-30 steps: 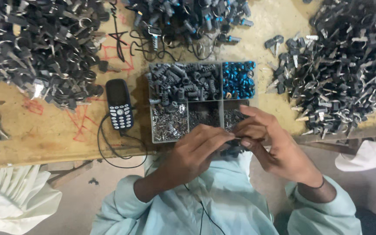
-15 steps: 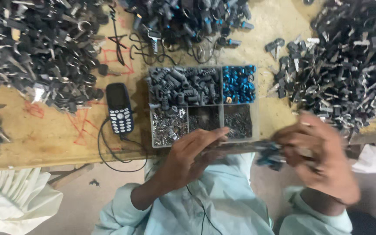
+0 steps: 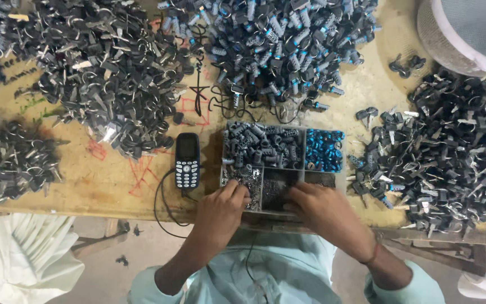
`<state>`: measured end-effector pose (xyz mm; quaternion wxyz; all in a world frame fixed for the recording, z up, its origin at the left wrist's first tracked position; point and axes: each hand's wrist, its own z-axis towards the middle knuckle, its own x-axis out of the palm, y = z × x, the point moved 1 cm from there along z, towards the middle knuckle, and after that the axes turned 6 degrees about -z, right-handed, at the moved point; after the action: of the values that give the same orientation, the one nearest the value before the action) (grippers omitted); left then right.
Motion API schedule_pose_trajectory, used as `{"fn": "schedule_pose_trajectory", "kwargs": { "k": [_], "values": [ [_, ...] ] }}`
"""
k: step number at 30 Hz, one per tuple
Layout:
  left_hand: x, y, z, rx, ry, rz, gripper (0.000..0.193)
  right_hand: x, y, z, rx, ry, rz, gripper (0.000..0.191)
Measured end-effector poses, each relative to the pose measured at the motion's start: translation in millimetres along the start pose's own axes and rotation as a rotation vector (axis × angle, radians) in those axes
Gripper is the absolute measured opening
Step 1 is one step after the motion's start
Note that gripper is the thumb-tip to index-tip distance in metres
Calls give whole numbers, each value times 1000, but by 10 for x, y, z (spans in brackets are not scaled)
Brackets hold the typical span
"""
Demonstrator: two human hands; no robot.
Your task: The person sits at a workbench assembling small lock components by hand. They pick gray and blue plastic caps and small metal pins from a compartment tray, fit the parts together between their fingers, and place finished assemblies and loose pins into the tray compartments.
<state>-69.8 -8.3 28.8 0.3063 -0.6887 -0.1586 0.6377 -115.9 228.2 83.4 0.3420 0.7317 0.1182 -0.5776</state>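
Both hands, left hand [image 3: 220, 211] and right hand [image 3: 322, 214], fingers curled, picking tiny light slippery metal bits from compartment tray [image 3: 281, 164]; actual grip unclear.

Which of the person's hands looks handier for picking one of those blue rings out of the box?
Probably the right hand. It rests at the near edge of the compartment tray, on the side where the blue rings sit. The left hand is over the near-left compartment, farther from them.
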Motion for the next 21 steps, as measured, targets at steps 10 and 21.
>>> {"fn": "schedule_pose_trajectory", "kwargs": {
  "k": [10,21],
  "values": [
    [-7,-8,-9,66,-32,-19,9,341,-75,42,-39,8,-157,17],
    [-85,-28,-59,56,-268,-351,11,259,-47,15,71,-94,152,20]
  ]
}}
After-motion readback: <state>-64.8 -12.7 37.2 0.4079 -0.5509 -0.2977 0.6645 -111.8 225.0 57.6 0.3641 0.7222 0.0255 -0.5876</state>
